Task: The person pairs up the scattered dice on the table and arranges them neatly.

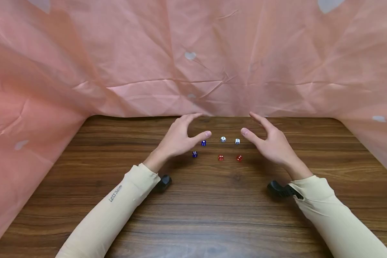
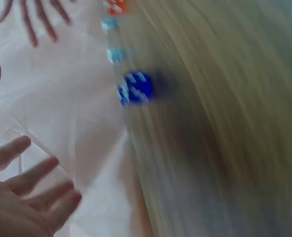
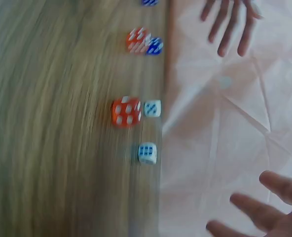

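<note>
In the head view, several dice lie apart on the brown wooden table (image 1: 213, 200). Two are blue, the nearer blue die (image 1: 195, 154) and the farther blue die (image 1: 204, 143). A pair of white dice, one (image 1: 223, 139) left of the other (image 1: 237, 141), sits at the back. Nearer lie a red die (image 1: 220, 157) and a second red die (image 1: 239, 158). My left hand (image 1: 180, 136) hovers beside the blue dice, fingers extended, holding nothing. Opposite it, my right hand (image 1: 272, 143) is held above the table right of the white and red dice, fingers spread and holding nothing.
A pink cloth (image 1: 142, 57) with pale hearts hangs behind the table and along both sides. Dark wrist devices show under the sleeves, one at the left wrist (image 1: 163, 182) and one at the right wrist (image 1: 280, 189). Both wrist views are blurred.
</note>
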The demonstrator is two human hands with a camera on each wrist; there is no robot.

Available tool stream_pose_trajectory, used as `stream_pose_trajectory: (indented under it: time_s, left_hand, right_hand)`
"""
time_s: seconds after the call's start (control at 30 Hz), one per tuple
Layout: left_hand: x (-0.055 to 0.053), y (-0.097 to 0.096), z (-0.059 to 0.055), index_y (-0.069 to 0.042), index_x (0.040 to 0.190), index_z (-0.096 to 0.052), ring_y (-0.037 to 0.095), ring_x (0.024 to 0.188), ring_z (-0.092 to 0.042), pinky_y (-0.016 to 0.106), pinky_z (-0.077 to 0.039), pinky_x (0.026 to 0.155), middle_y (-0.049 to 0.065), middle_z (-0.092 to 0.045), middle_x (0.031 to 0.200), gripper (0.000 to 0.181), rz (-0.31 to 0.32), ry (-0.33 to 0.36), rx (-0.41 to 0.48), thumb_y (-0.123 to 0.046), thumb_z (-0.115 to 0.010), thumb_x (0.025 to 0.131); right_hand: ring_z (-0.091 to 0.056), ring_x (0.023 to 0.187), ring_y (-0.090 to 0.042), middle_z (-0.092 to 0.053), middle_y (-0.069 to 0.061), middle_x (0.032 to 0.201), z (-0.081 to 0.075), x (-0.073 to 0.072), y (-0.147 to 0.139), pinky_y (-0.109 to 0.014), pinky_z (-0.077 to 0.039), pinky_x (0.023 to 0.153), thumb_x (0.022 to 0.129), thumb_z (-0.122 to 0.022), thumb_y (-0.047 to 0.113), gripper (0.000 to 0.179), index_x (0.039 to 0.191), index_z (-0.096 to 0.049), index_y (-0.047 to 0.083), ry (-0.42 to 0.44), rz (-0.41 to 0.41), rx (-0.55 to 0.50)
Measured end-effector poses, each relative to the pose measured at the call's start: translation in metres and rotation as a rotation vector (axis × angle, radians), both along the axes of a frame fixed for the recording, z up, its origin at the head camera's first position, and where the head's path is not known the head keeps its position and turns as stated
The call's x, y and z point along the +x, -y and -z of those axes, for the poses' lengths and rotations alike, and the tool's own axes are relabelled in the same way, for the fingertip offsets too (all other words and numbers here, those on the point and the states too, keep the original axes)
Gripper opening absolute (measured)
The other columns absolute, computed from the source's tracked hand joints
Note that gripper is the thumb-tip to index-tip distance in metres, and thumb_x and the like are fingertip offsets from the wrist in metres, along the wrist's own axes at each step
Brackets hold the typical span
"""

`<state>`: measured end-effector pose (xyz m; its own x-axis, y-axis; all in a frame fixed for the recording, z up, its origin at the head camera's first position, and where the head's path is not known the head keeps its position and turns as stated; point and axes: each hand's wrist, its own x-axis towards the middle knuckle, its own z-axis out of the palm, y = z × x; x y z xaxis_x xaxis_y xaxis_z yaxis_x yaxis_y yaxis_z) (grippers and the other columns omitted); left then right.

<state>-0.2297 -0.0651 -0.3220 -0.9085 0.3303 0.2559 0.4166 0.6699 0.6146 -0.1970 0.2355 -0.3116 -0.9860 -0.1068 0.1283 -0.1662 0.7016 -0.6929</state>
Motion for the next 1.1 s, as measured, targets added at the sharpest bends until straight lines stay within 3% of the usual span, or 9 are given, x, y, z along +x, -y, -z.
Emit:
stream_pose_trajectory:
  time_s: [0.1,0.2,0.27,0.33,0.5,0.7,0.9,1.1]
  left_hand:
    - [0.005,-0.003,-0.003,-0.025,0.145,-0.062,0.019,0.135,-0.063,0.043,-0.05,0.115,-0.005,-0.066,0.147,0.055,0.051,0.103,0.289,-0.043,-0.078,0.096]
    - [0.01,-0.008,-0.004,-0.018,0.138,-0.069,0.02,0.121,-0.072,0.039,-0.058,0.105,0.002,-0.073,0.136,0.045,0.097,0.235,0.584,-0.025,-0.08,0.095]
    - [0.014,-0.012,-0.004,-0.012,0.135,-0.07,0.019,0.115,-0.075,0.036,-0.06,0.101,0.01,-0.075,0.133,0.042,0.121,0.313,0.753,-0.015,-0.08,0.094]
    - [0.016,-0.014,-0.004,-0.007,0.135,-0.069,0.016,0.11,-0.076,0.035,-0.06,0.1,0.016,-0.075,0.132,0.042,0.132,0.361,0.853,-0.009,-0.079,0.094]
    - [0.021,-0.016,-0.002,-0.005,0.134,-0.069,0.01,0.103,-0.077,0.03,-0.061,0.096,0.022,-0.073,0.134,0.042,0.137,0.392,0.903,-0.005,-0.078,0.093]
    - [0.022,-0.017,0.0,-0.005,0.132,-0.07,0.013,0.105,-0.078,0.024,-0.059,0.094,0.023,-0.073,0.132,0.041,0.153,0.387,0.894,-0.003,-0.079,0.092]
    - [0.022,-0.019,0.001,-0.004,0.13,-0.072,0.009,0.102,-0.078,0.022,-0.057,0.091,0.02,-0.076,0.128,0.039,0.174,0.383,0.87,-0.003,-0.08,0.092]
    - [0.023,-0.02,0.001,-0.003,0.129,-0.072,0.009,0.1,-0.078,0.023,-0.058,0.089,0.026,-0.074,0.128,0.037,0.188,0.371,0.87,-0.003,-0.079,0.092]
  right_hand:
    - [-0.059,0.142,-0.016,-0.059,-0.001,0.157,0.001,0.003,0.0,-0.033,-0.05,0.115,0.106,-0.063,0.043,0.064,0.163,-0.043,0.021,0.011,-0.038,-0.298]
    - [-0.071,0.122,-0.007,-0.073,0.001,0.138,0.003,0.008,0.002,-0.02,-0.057,0.098,0.107,-0.064,0.024,0.052,0.156,-0.051,0.01,0.037,-0.131,-0.667]
    - [-0.075,0.117,-0.011,-0.077,-0.001,0.131,0.004,0.012,0.003,-0.025,-0.06,0.096,0.107,-0.064,0.013,0.045,0.15,-0.056,0.005,0.06,-0.2,-0.867]
    - [-0.076,0.116,-0.017,-0.078,-0.005,0.129,0.005,0.015,0.003,-0.028,-0.061,0.097,0.106,-0.063,0.006,0.04,0.145,-0.059,0.003,0.074,-0.254,-0.979]
    - [-0.076,0.118,-0.019,-0.078,-0.011,0.128,0.007,0.019,0.001,-0.03,-0.06,0.098,0.104,-0.061,-0.003,0.035,0.139,-0.065,0.0,0.062,-0.311,-1.022]
    - [-0.078,0.111,-0.016,-0.081,-0.005,0.121,0.011,0.018,-0.001,-0.028,-0.061,0.094,0.102,-0.062,-0.007,0.036,0.135,-0.069,0.002,0.046,-0.344,-0.928]
    - [-0.079,0.108,-0.012,-0.082,0.0,0.118,0.013,0.019,0.0,-0.022,-0.06,0.092,0.097,-0.07,-0.006,0.04,0.135,-0.07,0.005,0.039,-0.297,-0.834]
    - [-0.079,0.107,-0.009,-0.082,0.001,0.117,0.013,0.018,0.0,-0.022,-0.06,0.092,0.095,-0.074,-0.004,0.039,0.133,-0.072,0.005,0.045,-0.262,-0.785]
